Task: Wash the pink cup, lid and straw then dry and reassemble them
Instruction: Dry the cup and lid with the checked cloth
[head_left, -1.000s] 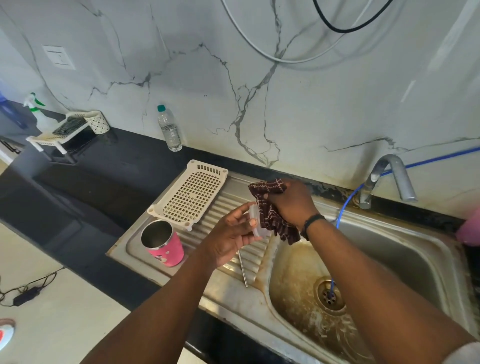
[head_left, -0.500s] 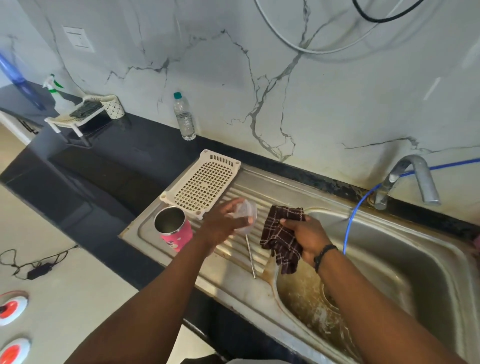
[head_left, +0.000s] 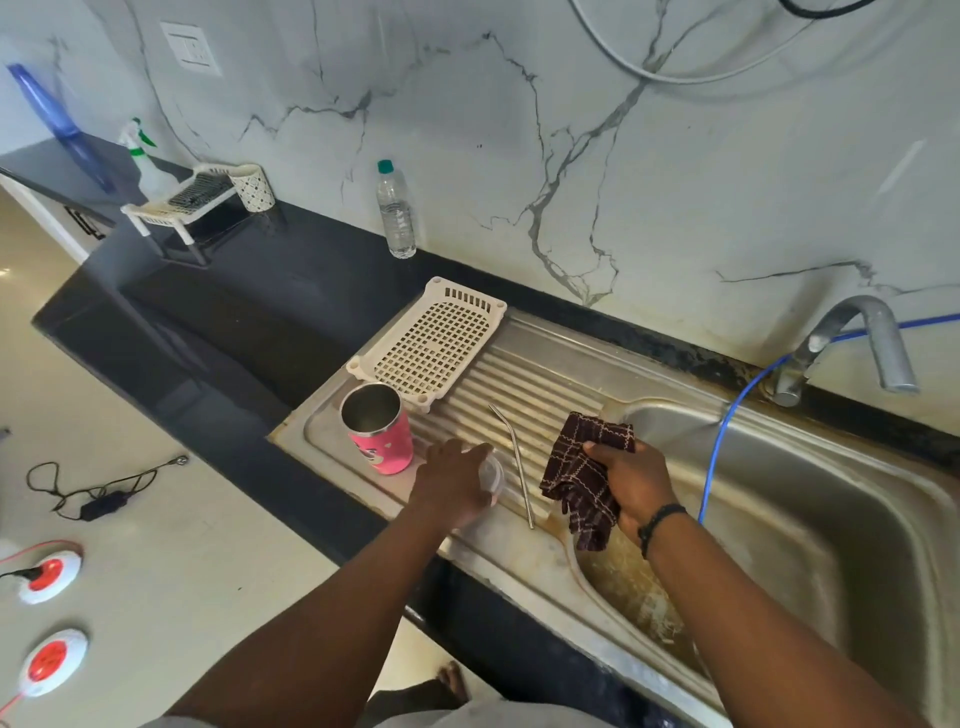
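Observation:
The pink cup stands upright and open on the steel draining board, its metal inside showing. Just right of it my left hand holds the clear plastic lid low over the board. The bent metal straw lies loose on the ribs between my hands. My right hand grips a dark checked cloth at the near left edge of the sink basin.
A cream perforated tray lies behind the cup. A plastic water bottle stands against the marble wall. The tap and a blue hose are at the right. A small rack sits far left on the dark counter.
My hands have parted: the left carried the lid down and left toward the board beside the cup, and the right lowered the cloth off the lid to the basin's edge.

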